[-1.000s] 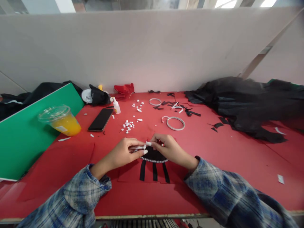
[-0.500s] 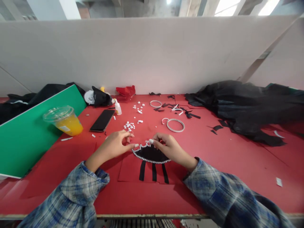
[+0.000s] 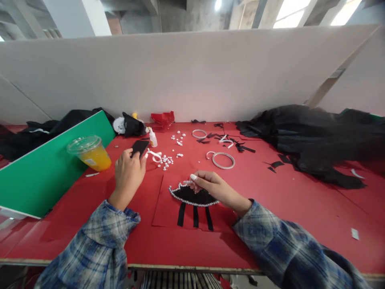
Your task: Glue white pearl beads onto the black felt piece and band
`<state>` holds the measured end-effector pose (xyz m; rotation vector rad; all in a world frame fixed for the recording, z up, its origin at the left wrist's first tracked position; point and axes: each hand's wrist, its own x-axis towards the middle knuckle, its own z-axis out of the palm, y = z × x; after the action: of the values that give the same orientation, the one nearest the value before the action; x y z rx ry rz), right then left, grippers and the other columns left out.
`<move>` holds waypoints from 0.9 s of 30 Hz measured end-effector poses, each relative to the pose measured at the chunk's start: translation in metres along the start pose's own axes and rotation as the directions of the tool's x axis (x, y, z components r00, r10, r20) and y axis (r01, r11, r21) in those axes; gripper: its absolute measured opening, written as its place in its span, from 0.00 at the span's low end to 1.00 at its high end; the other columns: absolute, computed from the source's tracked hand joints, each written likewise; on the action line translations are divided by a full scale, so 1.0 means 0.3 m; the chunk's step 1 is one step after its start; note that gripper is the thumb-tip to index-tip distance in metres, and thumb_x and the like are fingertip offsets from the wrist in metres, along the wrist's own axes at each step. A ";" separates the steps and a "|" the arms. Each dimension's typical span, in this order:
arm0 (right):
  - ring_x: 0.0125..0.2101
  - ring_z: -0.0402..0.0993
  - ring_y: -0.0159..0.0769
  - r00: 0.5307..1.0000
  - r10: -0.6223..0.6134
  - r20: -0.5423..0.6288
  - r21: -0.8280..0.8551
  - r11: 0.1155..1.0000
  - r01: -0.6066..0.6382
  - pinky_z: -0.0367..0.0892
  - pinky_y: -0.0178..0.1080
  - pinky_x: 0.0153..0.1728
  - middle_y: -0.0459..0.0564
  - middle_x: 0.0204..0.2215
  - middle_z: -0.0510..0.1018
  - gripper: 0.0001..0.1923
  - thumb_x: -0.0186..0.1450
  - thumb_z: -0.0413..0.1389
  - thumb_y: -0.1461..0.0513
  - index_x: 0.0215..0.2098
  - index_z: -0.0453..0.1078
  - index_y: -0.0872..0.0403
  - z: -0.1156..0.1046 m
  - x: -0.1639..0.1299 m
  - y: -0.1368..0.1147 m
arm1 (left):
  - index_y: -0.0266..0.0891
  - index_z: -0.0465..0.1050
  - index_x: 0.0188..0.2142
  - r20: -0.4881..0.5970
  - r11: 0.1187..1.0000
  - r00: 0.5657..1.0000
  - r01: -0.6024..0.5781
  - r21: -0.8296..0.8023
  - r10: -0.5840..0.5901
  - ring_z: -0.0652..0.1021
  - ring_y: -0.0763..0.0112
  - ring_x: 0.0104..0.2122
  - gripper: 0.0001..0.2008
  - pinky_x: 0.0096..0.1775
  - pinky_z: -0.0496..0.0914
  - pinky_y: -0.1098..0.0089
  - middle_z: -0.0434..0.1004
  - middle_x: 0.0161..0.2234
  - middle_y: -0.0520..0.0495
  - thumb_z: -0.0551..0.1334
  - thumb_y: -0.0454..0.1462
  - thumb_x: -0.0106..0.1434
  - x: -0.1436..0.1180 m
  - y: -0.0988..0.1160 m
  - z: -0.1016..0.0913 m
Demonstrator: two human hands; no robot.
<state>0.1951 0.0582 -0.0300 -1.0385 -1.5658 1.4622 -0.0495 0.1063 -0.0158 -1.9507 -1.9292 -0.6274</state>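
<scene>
**Bead strip lifted beside the phone, black piece pinned on the red sheet**

The black piece (image 3: 192, 196), a dark half-round shape edged with a row of pearl beads and trailing three black strips toward the bench's (image 3: 300, 216) near edge, lies flat on a red sheet (image 3: 168, 208) in front of the person; every other place here is told from it. The right hand (image 3: 215, 188) rests on its upper edge, fingers curled narrow and pinching a short run of beads at the rim; the left hand (image 3: 129, 172) is up and to the left of the piece, fingers closed on one end of a white bead strip (image 3: 155, 154) and lying over the near end of a black phone (image 3: 140, 147); whether it also grips the phone I cannot tell.

Loose beads (image 3: 167, 160) are scattered just above the piece, a small glue bottle (image 3: 153, 138) beyond them; two white rings (image 3: 223, 159) lie above and right; a cup (image 3: 90, 152) of orange drink stands far left, near a green board (image 3: 45, 168); a heap of black cloth (image 3: 315, 136) sits well to the right.

By my judgement the strip is light, limp and easily kinked, so it is best pinched at its end between fingertips; the beads are small, hard and slippery, apt to roll; the black piece looks thin and soft, best held flat under the fingers near the beaded rim.
</scene>
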 end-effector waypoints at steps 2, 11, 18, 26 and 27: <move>0.24 0.66 0.26 1.000 0.017 0.006 0.031 0.999 -0.017 0.65 0.34 0.32 0.44 0.23 0.71 0.16 0.61 0.54 0.51 0.27 0.67 0.56 0.001 -0.001 -0.004 | 0.30 0.75 0.33 0.083 0.997 0.994 0.073 0.003 -0.073 0.74 0.51 0.39 0.20 0.38 0.67 0.59 0.71 0.41 0.31 0.50 0.42 0.64 0.015 -0.027 -0.013; 0.25 0.68 0.26 0.979 0.042 0.199 0.171 0.982 -0.077 0.65 0.34 0.32 0.46 0.25 0.73 0.20 0.60 0.53 0.48 0.28 0.69 0.58 0.014 -0.030 -0.015 | 0.42 0.61 0.54 -0.145 0.754 0.892 -0.441 -0.486 0.428 0.74 0.63 0.46 0.22 0.47 0.71 0.63 0.73 0.47 0.44 0.59 0.43 0.61 -0.269 0.158 -0.150; 0.24 0.68 0.28 0.923 0.039 0.382 0.081 0.994 -0.076 0.65 0.35 0.31 0.47 0.24 0.73 0.24 0.62 0.49 0.45 0.27 0.69 0.58 0.022 -0.043 -0.007 | 0.39 0.67 0.49 -0.284 0.692 0.860 -0.511 -0.510 0.425 0.77 0.73 0.37 0.16 0.41 0.74 0.72 0.76 0.38 0.47 0.55 0.27 0.63 -0.440 0.213 -0.090; 0.22 0.64 0.27 0.948 -0.004 0.318 -0.300 0.948 0.104 0.61 0.33 0.27 0.46 0.20 0.69 0.19 0.67 0.44 0.58 0.29 0.72 0.60 0.034 -0.046 -0.023 | 0.36 0.70 0.38 -0.172 0.762 0.933 -0.357 -0.540 0.315 0.78 0.71 0.32 0.07 0.36 0.72 0.72 0.78 0.31 0.47 0.56 0.29 0.62 -0.475 0.214 -0.111; 0.21 0.63 0.27 0.958 -0.029 0.286 -0.337 0.933 0.129 0.60 0.33 0.26 0.45 0.19 0.68 0.18 0.67 0.45 0.58 0.30 0.72 0.59 0.027 -0.043 -0.026 | 0.36 0.71 0.37 -0.181 0.773 0.938 -0.347 -0.531 0.296 0.78 0.71 0.32 0.06 0.36 0.72 0.72 0.78 0.31 0.47 0.56 0.29 0.62 -0.472 0.213 -0.112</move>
<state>0.1922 0.0428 -0.0227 -0.9820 -2.1062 1.3425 0.0132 -0.0340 -0.0564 -2.4679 -1.3889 -1.2554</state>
